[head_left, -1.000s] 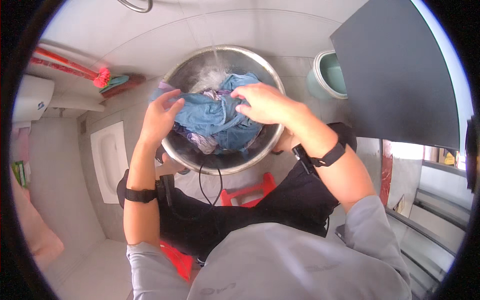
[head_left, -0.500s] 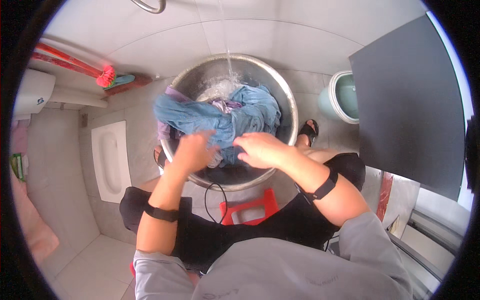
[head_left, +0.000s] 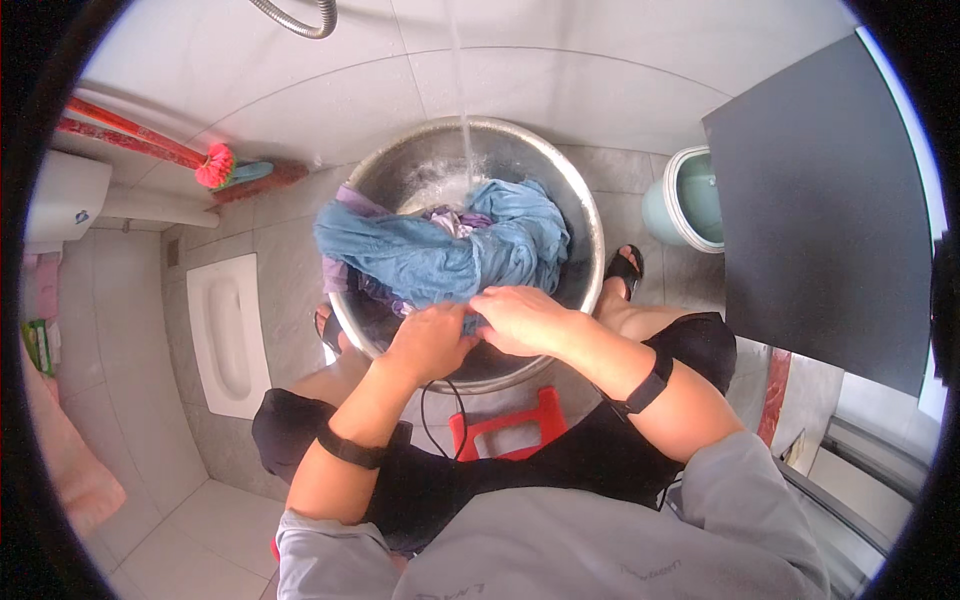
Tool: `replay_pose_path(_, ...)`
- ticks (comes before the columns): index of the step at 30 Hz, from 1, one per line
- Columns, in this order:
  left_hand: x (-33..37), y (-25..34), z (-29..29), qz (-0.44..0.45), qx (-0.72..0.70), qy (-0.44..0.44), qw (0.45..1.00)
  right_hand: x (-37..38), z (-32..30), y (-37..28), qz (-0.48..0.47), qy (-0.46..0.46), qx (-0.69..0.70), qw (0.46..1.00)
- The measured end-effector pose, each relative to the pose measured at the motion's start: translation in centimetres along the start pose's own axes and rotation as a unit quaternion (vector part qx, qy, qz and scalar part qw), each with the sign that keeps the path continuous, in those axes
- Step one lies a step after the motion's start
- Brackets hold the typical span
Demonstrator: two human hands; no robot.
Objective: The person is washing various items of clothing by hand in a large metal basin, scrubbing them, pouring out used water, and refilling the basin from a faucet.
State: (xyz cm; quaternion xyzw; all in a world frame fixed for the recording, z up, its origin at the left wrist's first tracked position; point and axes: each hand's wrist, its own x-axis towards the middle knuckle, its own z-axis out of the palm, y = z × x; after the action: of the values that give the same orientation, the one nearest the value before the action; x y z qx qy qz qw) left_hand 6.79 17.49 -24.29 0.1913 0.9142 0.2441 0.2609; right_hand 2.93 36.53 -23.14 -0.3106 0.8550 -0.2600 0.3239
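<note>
A wet blue garment [head_left: 400,250] lies bunched across a round metal basin [head_left: 590,215], its left end draped over the rim. My left hand [head_left: 432,342] and my right hand [head_left: 512,318] meet at the near side of the garment, fingers closed on its edge. Beneath and beside the blue cloth show a purple cloth [head_left: 336,275] hanging over the left rim and a patterned purple piece [head_left: 455,222]. A stream of water [head_left: 466,140] falls into the far part of the basin. The fingertips are partly hidden by the cloth and by each other.
A red plastic stool [head_left: 510,425] stands between my legs. To the left are a white squat toilet [head_left: 230,335] and red-handled brushes [head_left: 215,165]. A pale green bucket [head_left: 690,200] and a dark grey panel [head_left: 820,220] are on the right. A metal hose [head_left: 310,22] hangs above.
My left hand has come from open above the cloth to beside my right hand, and both now grip the blue garment's near edge. The whole view has shifted slightly.
</note>
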Motion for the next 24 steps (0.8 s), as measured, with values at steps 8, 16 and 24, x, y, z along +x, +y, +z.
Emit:
replay_pose_path(8,-0.2,-0.3,0.0,0.018,-0.024,0.044,0.999,0.7,0.2,0.1,-0.004,0.006,0.005,1.0)
replay_pose_path(16,-0.4,-0.2,-0.6,0.021,-0.044,0.067,0.997,0.9,0.6,0.4,-0.026,0.03,0.012,0.999)
replay_pose_path(24,-0.1,-0.8,0.4,0.025,-0.019,0.042,0.999,0.6,0.4,0.1,0.005,-0.005,0.003,1.0)
